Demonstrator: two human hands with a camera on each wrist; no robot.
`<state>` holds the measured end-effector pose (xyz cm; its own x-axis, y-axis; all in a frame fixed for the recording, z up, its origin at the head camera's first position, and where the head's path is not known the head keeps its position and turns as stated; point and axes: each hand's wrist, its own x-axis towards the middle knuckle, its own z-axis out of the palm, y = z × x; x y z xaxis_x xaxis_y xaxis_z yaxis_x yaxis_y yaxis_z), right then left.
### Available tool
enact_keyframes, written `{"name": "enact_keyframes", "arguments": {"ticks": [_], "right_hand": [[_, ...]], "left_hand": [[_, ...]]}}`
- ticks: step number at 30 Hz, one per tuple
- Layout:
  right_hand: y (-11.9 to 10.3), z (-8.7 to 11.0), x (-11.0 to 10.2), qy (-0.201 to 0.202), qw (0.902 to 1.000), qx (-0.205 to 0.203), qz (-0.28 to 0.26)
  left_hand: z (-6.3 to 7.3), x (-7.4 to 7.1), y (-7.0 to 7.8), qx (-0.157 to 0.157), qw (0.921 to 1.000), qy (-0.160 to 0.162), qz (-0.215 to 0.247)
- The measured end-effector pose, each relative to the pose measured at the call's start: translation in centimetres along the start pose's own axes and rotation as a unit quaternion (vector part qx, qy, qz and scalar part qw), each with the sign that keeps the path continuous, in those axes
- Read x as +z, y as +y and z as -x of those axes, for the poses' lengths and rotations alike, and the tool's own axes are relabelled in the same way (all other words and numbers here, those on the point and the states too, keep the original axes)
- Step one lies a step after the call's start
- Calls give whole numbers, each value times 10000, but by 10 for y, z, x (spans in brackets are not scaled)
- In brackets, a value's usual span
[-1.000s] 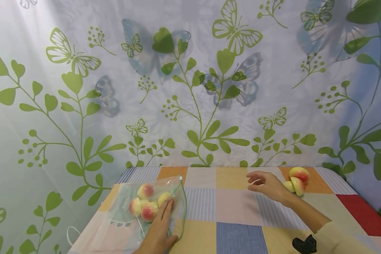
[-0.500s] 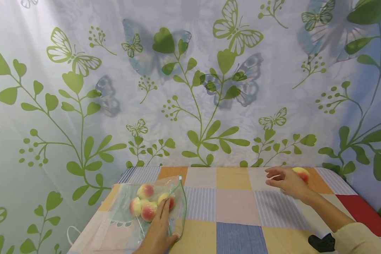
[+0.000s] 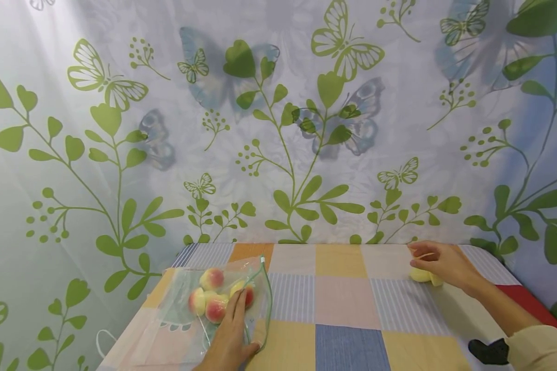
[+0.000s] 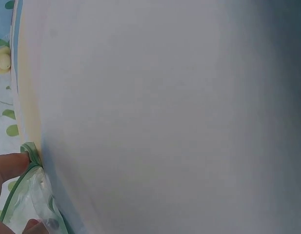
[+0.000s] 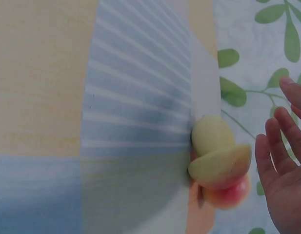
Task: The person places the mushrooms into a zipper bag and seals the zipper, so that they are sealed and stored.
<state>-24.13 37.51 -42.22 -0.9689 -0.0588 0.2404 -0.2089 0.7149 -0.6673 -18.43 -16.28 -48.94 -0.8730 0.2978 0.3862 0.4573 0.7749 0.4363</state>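
Note:
My left hand [image 3: 232,330] rests with straight fingers on a clear zip bag [image 3: 181,340] with a green edge. Inside lie several red-and-yellow, mushroom-shaped pieces [image 3: 217,308]. The left wrist view catches a finger [image 4: 12,165] touching the green zip edge. Over at the far right, my right hand [image 3: 447,263] hovers beside more such pieces [image 3: 420,274], partly covering them. From the right wrist, a pale round end [image 5: 212,136], a yellow dome [image 5: 221,168] and a red-flushed part [image 5: 228,192] show clustered together. A gap separates them from the spread fingers, which hold nothing.
A patchwork cloth [image 3: 343,299] covers the table. Behind it hangs a curtain [image 3: 269,154] printed with leaves and butterflies. A white cord loop [image 3: 103,342] hangs at the left edge, and a black strap piece [image 3: 489,352] sits by the right sleeve.
My right hand has moved rightward across the table to the loose mushroom-shaped pieces. The left hand and the bag have stayed in place.

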Motion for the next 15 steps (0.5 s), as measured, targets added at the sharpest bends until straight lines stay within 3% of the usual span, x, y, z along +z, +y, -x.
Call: {"name": "enact_keyframes", "arguments": {"ticks": [15], "right_hand": [[36,5,-17,178,9983,359,424]], "left_hand": [[2,1,-3,259,9996,131,-28]]}}
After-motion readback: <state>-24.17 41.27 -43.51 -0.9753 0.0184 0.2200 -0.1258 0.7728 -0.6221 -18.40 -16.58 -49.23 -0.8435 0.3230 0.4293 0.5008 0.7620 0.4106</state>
